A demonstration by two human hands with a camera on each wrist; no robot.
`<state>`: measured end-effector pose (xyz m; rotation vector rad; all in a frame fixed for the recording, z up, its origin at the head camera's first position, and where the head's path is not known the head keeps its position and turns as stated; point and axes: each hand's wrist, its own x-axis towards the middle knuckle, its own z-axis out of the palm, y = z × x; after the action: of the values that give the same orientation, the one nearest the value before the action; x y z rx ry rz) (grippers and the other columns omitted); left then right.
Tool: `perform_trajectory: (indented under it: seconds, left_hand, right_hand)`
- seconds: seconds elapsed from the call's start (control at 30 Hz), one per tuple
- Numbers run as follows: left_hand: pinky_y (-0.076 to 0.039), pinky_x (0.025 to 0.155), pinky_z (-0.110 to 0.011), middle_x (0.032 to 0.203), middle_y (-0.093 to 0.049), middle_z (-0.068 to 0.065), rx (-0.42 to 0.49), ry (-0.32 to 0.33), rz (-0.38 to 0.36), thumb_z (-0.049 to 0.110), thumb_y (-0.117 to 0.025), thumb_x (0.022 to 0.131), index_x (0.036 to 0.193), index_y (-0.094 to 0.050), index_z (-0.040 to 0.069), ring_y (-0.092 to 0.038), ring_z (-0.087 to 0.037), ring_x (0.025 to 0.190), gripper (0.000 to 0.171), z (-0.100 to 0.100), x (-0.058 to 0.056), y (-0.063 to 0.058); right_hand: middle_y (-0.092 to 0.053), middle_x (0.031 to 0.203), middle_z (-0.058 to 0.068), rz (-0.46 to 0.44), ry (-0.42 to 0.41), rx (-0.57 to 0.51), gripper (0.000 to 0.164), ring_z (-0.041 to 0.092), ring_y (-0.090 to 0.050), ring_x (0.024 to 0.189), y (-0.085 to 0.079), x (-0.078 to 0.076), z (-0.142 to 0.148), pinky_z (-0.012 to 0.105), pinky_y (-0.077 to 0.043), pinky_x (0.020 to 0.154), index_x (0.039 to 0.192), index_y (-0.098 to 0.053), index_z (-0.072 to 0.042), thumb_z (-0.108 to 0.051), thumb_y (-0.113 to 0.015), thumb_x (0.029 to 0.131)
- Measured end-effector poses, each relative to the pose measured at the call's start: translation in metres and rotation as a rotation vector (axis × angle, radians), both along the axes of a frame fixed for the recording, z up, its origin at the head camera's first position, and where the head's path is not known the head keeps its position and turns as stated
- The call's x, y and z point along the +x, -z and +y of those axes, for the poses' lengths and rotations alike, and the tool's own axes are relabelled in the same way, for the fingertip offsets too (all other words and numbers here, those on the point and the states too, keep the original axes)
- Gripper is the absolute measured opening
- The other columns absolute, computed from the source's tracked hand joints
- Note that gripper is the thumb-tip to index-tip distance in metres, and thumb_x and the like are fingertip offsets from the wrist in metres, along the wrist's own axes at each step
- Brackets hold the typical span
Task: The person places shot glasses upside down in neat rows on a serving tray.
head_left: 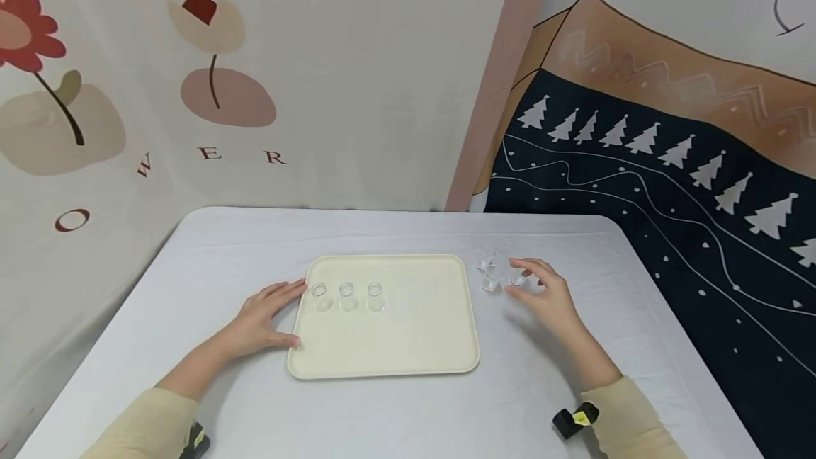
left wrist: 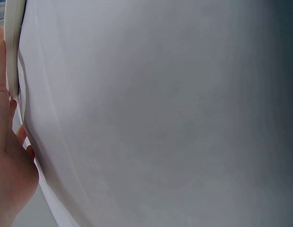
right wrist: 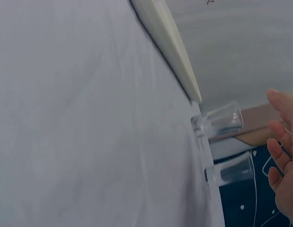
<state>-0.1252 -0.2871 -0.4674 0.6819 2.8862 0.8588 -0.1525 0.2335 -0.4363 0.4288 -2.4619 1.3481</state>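
A cream tray [head_left: 421, 338] lies on the white-covered table. Three small clear glasses stand on it in a row toward the upper left: the left glass [head_left: 321, 301], the middle glass [head_left: 348, 301] and the right glass [head_left: 376, 301]. My left hand [head_left: 263, 321] touches the tray's left rim, thumb and fingers spread apart. Right of the tray, my right hand [head_left: 548, 301] reaches around a clear glass [head_left: 518, 279], thumb and fingers apart. Beside it stand more clear glasses [head_left: 491, 283]. In the right wrist view, a gap shows between the fingers and two glasses [right wrist: 231, 171].
The white tablecloth [head_left: 395, 416] covers the table, whose far edge meets a printed cloth backdrop [head_left: 357, 91]. A dark cloth with white trees [head_left: 605, 176] hangs at the right. Dark wrist devices [head_left: 574, 420] sit near both sleeves.
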Motion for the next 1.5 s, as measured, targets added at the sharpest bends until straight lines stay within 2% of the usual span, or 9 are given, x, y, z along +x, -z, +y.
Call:
perform_trajectory:
  seconds: [0.37,0.53,0.73,0.87,1.0,1.2,1.4,1.5]
  left_hand:
    - [-0.016,0.100,-0.068,0.150,-0.034,-0.016,0.004,-0.003,-0.007,0.050,-0.082,0.063,0.144,-0.040,0.003,-0.025,-0.046,0.133,0.103,0.001,0.001,-0.001]
    - [-0.016,0.100,-0.068,0.151,-0.034,-0.015,-0.002,-0.008,-0.011,0.050,-0.082,0.063,0.145,-0.039,0.004,-0.025,-0.046,0.133,0.103,0.000,0.001,0.000]
    - [-0.015,0.101,-0.068,0.151,-0.034,-0.015,0.010,-0.004,-0.012,0.050,-0.083,0.063,0.145,-0.039,0.004,-0.024,-0.045,0.133,0.103,0.000,0.000,0.001]
    - [-0.016,0.100,-0.068,0.150,-0.035,-0.015,0.013,-0.004,-0.002,0.051,-0.082,0.063,0.145,-0.040,0.004,-0.025,-0.046,0.133,0.103,0.000,0.001,0.001]
    - [-0.016,0.100,-0.068,0.150,-0.035,-0.015,0.007,-0.002,0.005,0.051,-0.082,0.063,0.144,-0.040,0.004,-0.026,-0.046,0.132,0.104,-0.001,0.000,0.001]
    - [-0.016,0.100,-0.068,0.150,-0.034,-0.015,0.001,-0.006,-0.008,0.050,-0.083,0.063,0.145,-0.039,0.004,-0.025,-0.046,0.133,0.104,-0.001,0.000,0.002]
    - [-0.016,0.100,-0.068,0.150,-0.034,-0.014,-0.004,-0.010,-0.008,0.051,-0.082,0.063,0.145,-0.040,0.004,-0.025,-0.046,0.133,0.104,-0.001,0.000,0.002]
    - [-0.016,0.101,-0.068,0.150,-0.034,-0.015,-0.003,-0.010,-0.007,0.051,-0.082,0.063,0.145,-0.040,0.004,-0.025,-0.046,0.133,0.103,0.000,0.001,0.002]
  right_hand:
    - [-0.062,0.117,0.010,0.010,0.080,0.035,0.047,0.013,-0.051,0.089,0.009,-0.010,0.028,0.037,-0.035,0.073,0.119,-0.065,-0.003,-0.004,-0.081,0.075]
    - [-0.062,0.117,0.012,-0.039,0.093,0.040,0.046,0.011,-0.051,0.090,0.017,-0.016,0.036,0.029,-0.035,0.072,0.121,-0.062,-0.002,-0.007,-0.079,0.079]
    - [-0.063,0.115,0.015,-0.108,0.094,0.076,0.046,0.019,-0.051,0.092,0.026,-0.020,0.042,0.022,-0.037,0.067,0.124,-0.061,-0.002,-0.013,-0.077,0.082]
    - [-0.062,0.116,0.016,-0.149,0.088,0.089,0.048,0.024,-0.052,0.094,0.029,-0.023,0.042,0.025,-0.039,0.069,0.125,-0.060,-0.003,-0.014,-0.077,0.082]
    - [-0.062,0.117,0.016,-0.193,0.088,0.113,0.050,0.024,-0.052,0.094,0.034,-0.027,0.043,0.028,-0.042,0.070,0.126,-0.059,-0.004,-0.015,-0.078,0.082]
    - [-0.064,0.102,0.014,-0.227,0.097,0.128,0.049,0.023,-0.053,0.091,0.040,-0.030,0.043,0.030,-0.045,0.074,0.124,-0.061,-0.003,-0.016,-0.078,0.081]
    - [-0.064,0.102,0.016,-0.218,0.091,0.125,0.046,0.029,-0.057,0.096,0.044,-0.032,0.042,0.042,-0.047,0.088,0.120,-0.062,0.001,-0.013,-0.078,0.080]
    - [-0.064,0.103,0.018,-0.226,0.087,0.131,0.045,0.033,-0.058,0.099,0.045,-0.033,0.041,0.047,-0.047,0.091,0.119,-0.063,0.003,-0.013,-0.078,0.080]
